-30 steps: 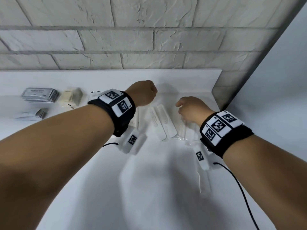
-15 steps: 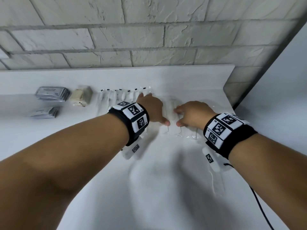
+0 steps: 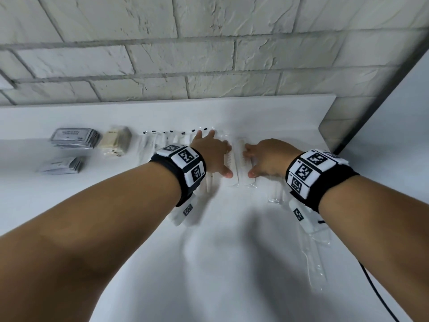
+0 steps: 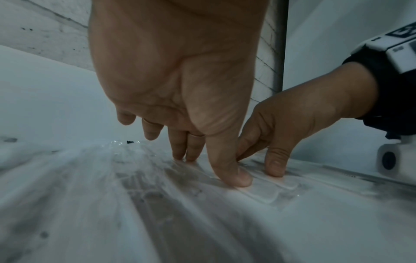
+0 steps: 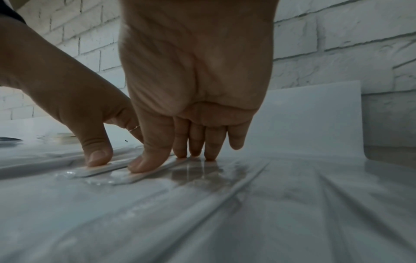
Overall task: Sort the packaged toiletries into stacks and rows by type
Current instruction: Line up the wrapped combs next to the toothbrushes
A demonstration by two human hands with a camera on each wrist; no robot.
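Observation:
Several white combs in clear wrappers [image 3: 240, 162] lie side by side on the white table [image 3: 232, 263]. My left hand [image 3: 212, 154] lies spread on the combs left of the middle, its thumb [image 4: 227, 170] and straight fingers pressing down on the plastic. My right hand [image 3: 267, 159] presses the neighbouring combs with its thumb [image 5: 146, 162] and straight fingers [image 5: 195, 142]. Between the two thumbs one wrapped comb [image 5: 96, 170] shows. Neither hand grips anything. To the left runs a row of clear packets with black tags [image 3: 160, 141].
Two piles of grey sachets [image 3: 74, 137] [image 3: 61, 165] and a pile of cream packets [image 3: 116, 140] sit at the far left. A brick wall [image 3: 185, 54] backs the table. A white panel [image 3: 383, 147] bounds the right side. More clear packets [image 3: 313, 254] lie under my right wrist.
Both hands have moved forward and come down flat onto the combs; a second ago they were raised and curled. The combs now lie closer together in a row.

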